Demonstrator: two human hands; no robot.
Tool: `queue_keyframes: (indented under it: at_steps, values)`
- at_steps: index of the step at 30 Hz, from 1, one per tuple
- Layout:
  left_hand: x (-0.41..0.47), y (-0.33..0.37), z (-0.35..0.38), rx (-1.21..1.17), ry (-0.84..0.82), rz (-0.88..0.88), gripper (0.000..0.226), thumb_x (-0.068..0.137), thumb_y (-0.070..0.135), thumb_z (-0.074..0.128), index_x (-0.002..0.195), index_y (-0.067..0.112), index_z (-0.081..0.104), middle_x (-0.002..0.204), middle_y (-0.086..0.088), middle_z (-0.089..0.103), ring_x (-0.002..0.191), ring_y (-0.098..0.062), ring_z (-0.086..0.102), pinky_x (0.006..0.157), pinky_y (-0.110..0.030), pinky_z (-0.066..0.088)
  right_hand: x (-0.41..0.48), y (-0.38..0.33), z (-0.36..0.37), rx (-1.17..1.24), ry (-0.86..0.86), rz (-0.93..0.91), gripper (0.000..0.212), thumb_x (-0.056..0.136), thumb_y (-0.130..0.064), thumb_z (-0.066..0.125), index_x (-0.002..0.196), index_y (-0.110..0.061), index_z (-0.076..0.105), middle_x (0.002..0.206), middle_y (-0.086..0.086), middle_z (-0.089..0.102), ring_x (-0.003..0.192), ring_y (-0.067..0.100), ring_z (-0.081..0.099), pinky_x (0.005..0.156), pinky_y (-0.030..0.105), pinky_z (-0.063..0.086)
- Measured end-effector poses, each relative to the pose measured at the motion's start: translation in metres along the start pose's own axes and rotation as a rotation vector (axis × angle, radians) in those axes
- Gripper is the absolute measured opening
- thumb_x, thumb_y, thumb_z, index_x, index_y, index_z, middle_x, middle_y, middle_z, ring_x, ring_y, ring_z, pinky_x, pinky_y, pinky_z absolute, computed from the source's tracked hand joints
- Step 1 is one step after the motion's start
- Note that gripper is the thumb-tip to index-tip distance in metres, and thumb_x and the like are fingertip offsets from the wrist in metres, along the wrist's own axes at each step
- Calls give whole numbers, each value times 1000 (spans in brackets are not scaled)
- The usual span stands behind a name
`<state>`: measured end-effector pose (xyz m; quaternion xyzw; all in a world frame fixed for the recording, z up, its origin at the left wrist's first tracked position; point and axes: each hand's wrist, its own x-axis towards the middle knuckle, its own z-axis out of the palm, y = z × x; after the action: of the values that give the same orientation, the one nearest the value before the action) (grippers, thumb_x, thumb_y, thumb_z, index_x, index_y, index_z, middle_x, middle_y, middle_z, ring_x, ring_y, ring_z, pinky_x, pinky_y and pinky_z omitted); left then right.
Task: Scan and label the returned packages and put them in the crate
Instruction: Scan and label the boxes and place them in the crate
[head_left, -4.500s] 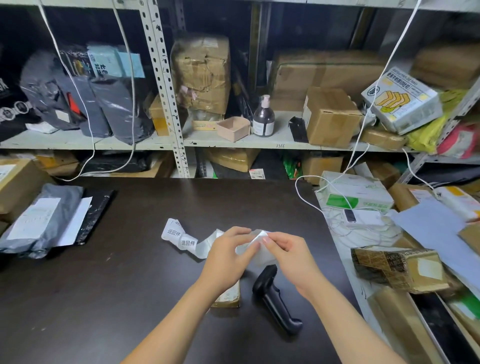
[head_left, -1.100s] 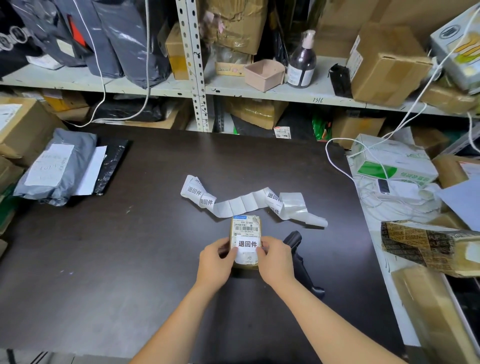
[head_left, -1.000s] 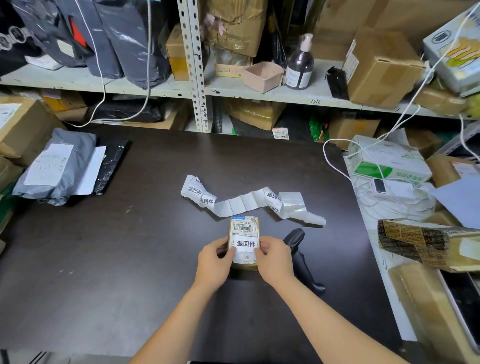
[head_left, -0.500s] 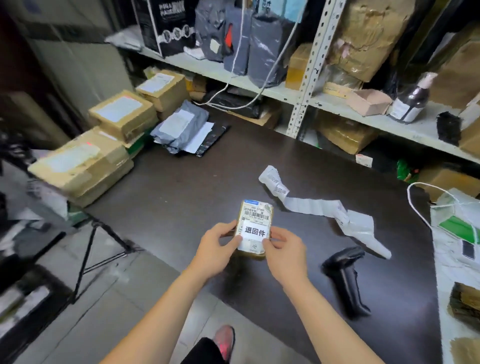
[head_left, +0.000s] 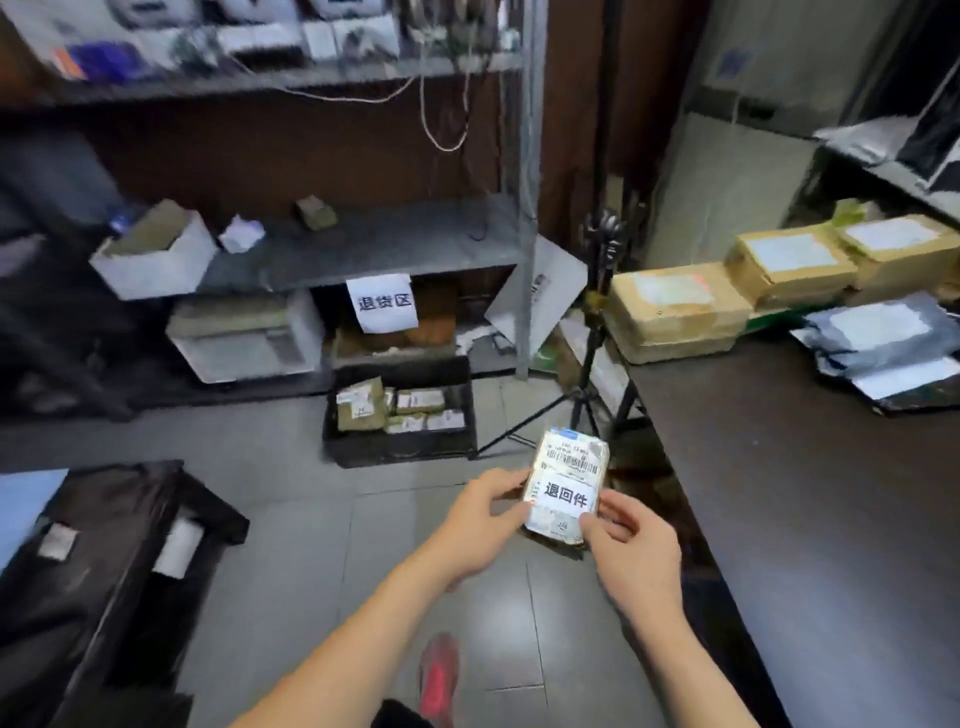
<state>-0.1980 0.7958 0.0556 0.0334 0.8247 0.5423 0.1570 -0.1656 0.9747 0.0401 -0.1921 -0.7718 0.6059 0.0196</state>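
Both the left hand (head_left: 485, 512) and right hand (head_left: 631, 545) are gripping the labelled package (head_left: 566, 491). It is hanging over the floor; the crate (head_left: 400, 441), at eleven o'clock, is awaiting it, already holding several parcels.

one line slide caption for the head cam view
Both hands, left and right, hold a labelled package above the floor near a black crate.

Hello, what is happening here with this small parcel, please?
A person holds a small labelled package in both hands, the left hand and the right hand, above the floor beside a dark table. A black crate on the floor ahead already holds several packages. This one is not yet in the crate.
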Motion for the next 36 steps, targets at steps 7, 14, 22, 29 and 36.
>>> queue_keyframes:
  at_steps: [7, 14, 22, 29, 36]
  values:
    - [13, -86, -120, -222, 209, -122, 44, 97, 10, 59, 140, 22, 56, 120, 11, 63, 114, 6, 58, 106, -26, 46, 32, -34, 152, -121, -179, -2, 29, 80, -5, 72, 102, -24, 75, 83, -16, 77, 82, 2, 73, 84, 38, 60]
    - [62, -170, -216, -318, 259, -149, 47, 94, 4, 62, 134, 27, 60, 119, 7, 67, 112, 4, 61, 91, -14, 50, 75, -45, 279, -92, -275, 75, 38, 82, 1, 73, 105, -30, 67, 88, -14, 78, 84, 5, 74, 73, 23, 59]
    - [154, -226, -264, -405, 270, -197, 51, 94, -1, 59, 133, 32, 59, 123, 11, 64, 114, 5, 60, 95, -17, 50, 161, -50, 361, -97, -347, 157, 37, 86, 3, 72, 118, -15, 71, 94, -2, 79, 87, 14, 75, 81, 33, 61]
    - [311, -292, -278, -230, 260, -350, 55, 93, 8, 62, 144, 27, 53, 114, 9, 69, 107, -5, 61, 81, -12, 43, 321, 1, 436, -136, -359, 220, 37, 85, 5, 72, 120, -6, 69, 106, 6, 76, 95, 19, 74, 84, 32, 60]
    - [492, -372, -270, -156, 219, -408, 58, 93, 7, 64, 144, 32, 52, 95, 11, 69, 70, 7, 54, 64, -5, 39, 500, 89, 503, -233, -325, 264, 33, 84, 1, 74, 112, -15, 72, 96, -3, 77, 87, 12, 74, 73, 26, 60]
